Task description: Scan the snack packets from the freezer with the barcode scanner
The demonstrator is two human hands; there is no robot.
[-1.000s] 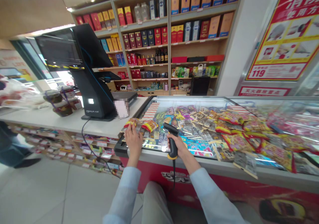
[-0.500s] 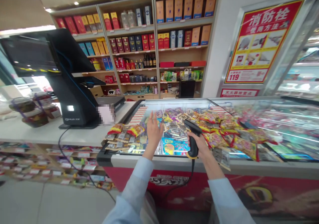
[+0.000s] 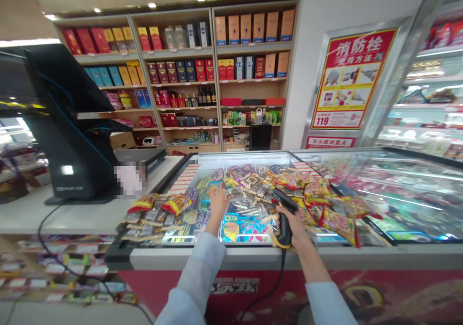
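My right hand (image 3: 295,228) grips a black barcode scanner (image 3: 284,219) by its handle, and a cord hangs from the handle's base. Over the glass top of the chest freezer (image 3: 170,257), my left hand (image 3: 219,200) is held with its fingers apart and nothing in it. Snack packets in yellow and red (image 3: 320,190) are heaped to the right, near the scanner. Two similar yellow-red packets (image 3: 176,203) and several small clear packets (image 3: 152,217) lie at the left corner. Between my hands are narrow packets with sticks (image 3: 249,190); blue packages (image 3: 246,223) show through the glass.
A black checkout terminal (image 3: 75,137) stands on the white counter (image 3: 25,214) at left, its cable (image 3: 54,262) hanging down the front. Shelves of boxed goods (image 3: 213,74) line the back wall. A red fire-hydrant poster (image 3: 354,81) hangs at right.
The view has swung right, so the terminal sits farther left. My left hand has lowered a little over the freezer, its fingers less upright. The right hand still holds the scanner.
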